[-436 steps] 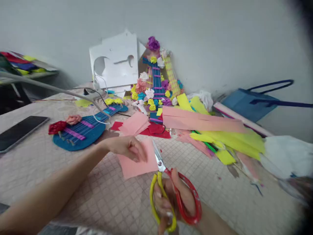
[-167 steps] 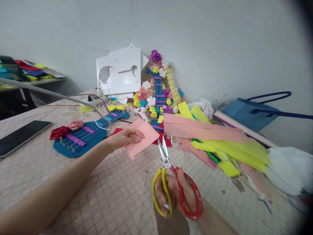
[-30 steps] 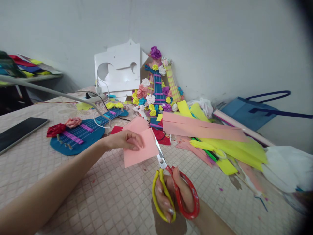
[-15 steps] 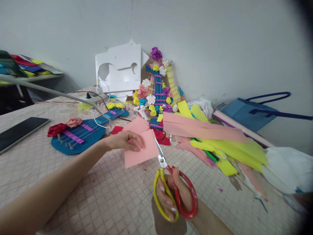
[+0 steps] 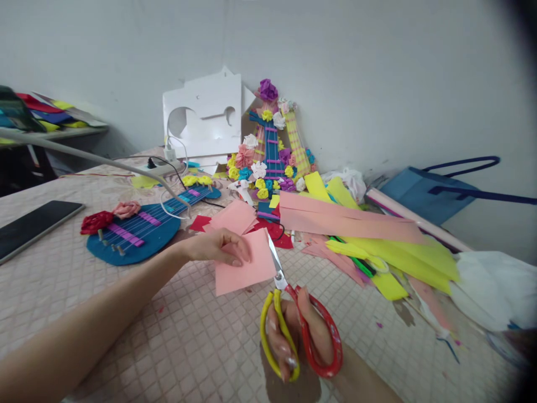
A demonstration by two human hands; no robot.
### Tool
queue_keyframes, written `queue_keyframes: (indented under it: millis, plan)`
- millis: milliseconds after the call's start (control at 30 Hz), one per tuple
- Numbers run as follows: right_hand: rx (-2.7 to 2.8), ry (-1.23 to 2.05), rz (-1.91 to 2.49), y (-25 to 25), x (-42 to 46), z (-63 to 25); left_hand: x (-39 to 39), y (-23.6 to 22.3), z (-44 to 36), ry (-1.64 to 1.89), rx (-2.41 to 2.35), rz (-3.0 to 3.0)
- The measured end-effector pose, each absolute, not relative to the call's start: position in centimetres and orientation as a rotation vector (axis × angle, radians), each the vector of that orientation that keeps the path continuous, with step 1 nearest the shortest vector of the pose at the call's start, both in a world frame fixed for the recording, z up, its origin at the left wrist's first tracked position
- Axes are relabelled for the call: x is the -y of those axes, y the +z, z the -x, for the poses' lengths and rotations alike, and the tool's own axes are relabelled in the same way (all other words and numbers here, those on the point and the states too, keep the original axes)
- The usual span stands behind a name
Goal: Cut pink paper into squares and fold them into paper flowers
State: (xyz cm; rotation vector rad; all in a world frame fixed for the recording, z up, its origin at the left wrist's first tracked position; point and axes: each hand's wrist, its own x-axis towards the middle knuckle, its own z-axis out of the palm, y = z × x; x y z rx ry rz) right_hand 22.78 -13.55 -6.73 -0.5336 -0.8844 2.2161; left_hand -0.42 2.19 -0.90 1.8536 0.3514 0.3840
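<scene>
The left hand point(image 5: 220, 246) has its grip pinching a pink sheet point(image 5: 254, 268) over the desk point(image 5: 201, 347). The right hand point(image 5: 293, 324) has its grip wrapped around the scissors point(image 5: 278, 278), their blades point(image 5: 276, 262) along the sheet's right edge. The sheet has a pink stack point(image 5: 235, 216) behind, a blue guitar point(image 5: 146, 229) on its left, yellow strips point(image 5: 398, 254) on its right.

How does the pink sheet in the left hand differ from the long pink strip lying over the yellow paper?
The pink sheet is squarish; the long pink strip is narrow and much longer. The pink sheet is held by the left hand, its edge at the scissors; the long pink strip lies across yellow paper, with neither hand on it. Both are similar in colour.
</scene>
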Motion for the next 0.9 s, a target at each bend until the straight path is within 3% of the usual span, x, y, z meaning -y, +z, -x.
queue_keyframes:
  millis: [900]
  plan:
    - [0.805,2.168,0.564,-6.64,13.72,-22.62,-1.72,-0.93,0.08,0.356,-0.351,-1.875]
